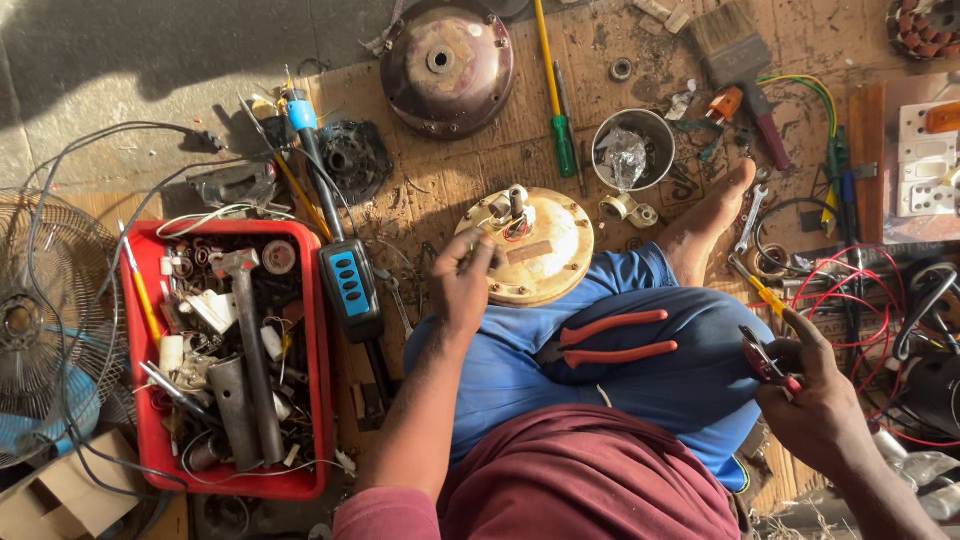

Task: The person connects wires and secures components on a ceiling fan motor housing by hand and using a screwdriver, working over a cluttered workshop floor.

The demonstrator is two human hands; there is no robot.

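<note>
I sit cross-legged on the floor in blue trousers and a maroon top. My left hand (462, 280) grips the left edge of a round cream-coloured fan motor housing (545, 255) with a short shaft and coloured wires on top, resting against my knee. My right hand (815, 395) is out to the right, closed on a small pair of red-handled pliers or cutters (762, 362). A larger pair of orange-handled pliers (615, 340) lies on my thigh.
A red tray (318, 340) of hammers, bolts and scrap stands at left, beside a blue-and-black tester (350, 285). Ahead lie a brown motor cover (447, 65), green screwdrivers (563, 140), a metal cup (634, 148), a paintbrush (735, 45), spanners and red wires (860, 290). A fan guard (40, 320) is far left.
</note>
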